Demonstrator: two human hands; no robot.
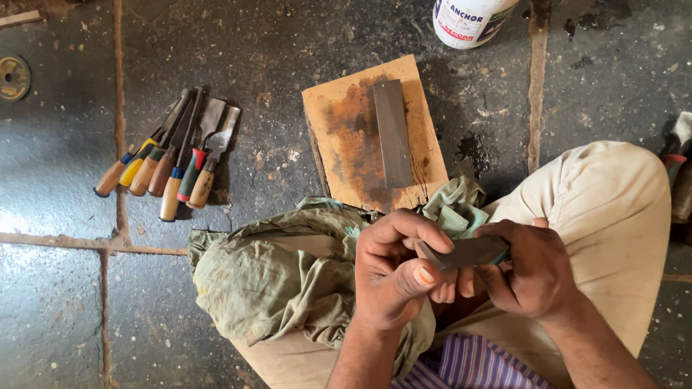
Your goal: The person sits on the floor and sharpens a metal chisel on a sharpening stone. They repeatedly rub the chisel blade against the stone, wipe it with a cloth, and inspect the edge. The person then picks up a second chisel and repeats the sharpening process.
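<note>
we sit over the stone floor (pixel 58 317), green cloth (pixel 274 274) on our lap, wooden board (pixel 346 137) beyond. both our left hand (pixel 393 277) and right hand (pixel 530 270) close on a dark blade (pixel 465 252), probably a chisel; our left thumb near its edge could get cut if it slips.

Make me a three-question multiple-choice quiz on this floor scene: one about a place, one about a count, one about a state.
1. Where does the long grey sharpening stone lie?
A. on the worn wooden board
B. on the green cloth
C. in the white bucket

2. How many hands grip the dark flat blade?
A. none
B. one
C. two

3. How are the wooden-handled chisels arranged?
A. standing upright
B. lying side by side on the stone floor
C. wrapped in cloth

Answers:
1 A, the stone rests along the board.
2 C, left hand and right hand both hold it.
3 B, they lie flat, handles towards the person.
</note>
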